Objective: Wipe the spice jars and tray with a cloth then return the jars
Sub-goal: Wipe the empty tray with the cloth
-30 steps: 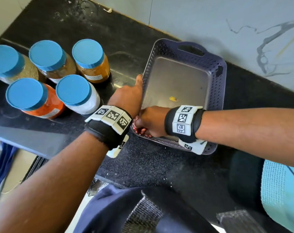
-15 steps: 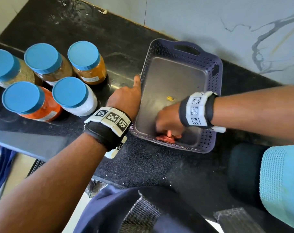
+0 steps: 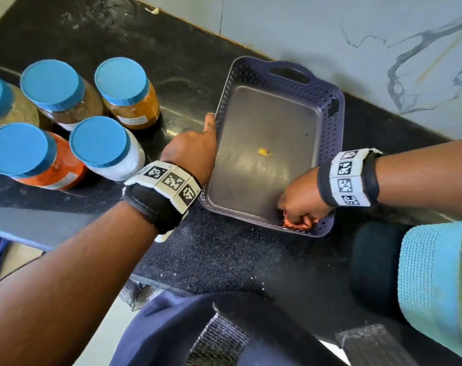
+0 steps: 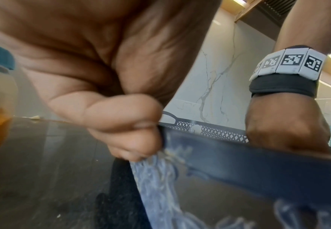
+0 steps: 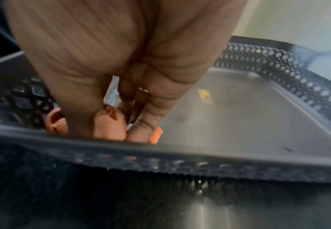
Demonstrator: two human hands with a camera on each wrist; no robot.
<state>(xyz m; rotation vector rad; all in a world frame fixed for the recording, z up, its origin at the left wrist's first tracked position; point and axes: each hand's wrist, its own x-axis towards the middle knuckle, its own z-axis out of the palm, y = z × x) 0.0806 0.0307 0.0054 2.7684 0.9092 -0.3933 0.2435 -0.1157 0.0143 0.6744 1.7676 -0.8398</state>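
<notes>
My right hand (image 3: 302, 199) is down in the dark purple perforated plastic tray (image 3: 330, 101), at its five o'clock corner, fingers (image 5: 146, 122) curled tight round a bunched orange cloth (image 5: 109, 124) and pressing it onto the tray floor. Folds of cloth poke out on either side of my fingers, right against the near wall.

My left hand (image 3: 192, 151) grips the tray's nine o'clock edge: thumb laid along the outside of the rim, pointing to twelve o'clock, and from the wrist camera my curled fingers (image 4: 121, 124) pinch the rim itself.

A small yellow speck (image 3: 264, 152) sits on the tray floor near the middle, well apart from the cloth.

The tray rests on the black speckled stone countertop (image 3: 224, 260), its handle cut-out at twelve o'clock near the pale marbled wall (image 3: 330, 30).

Five clear spice jars with blue lids (image 3: 100, 141) stand in a cluster at nine o'clock of the tray, all outside it, all upright; the white-filled one is nearest my left wrist.
</notes>
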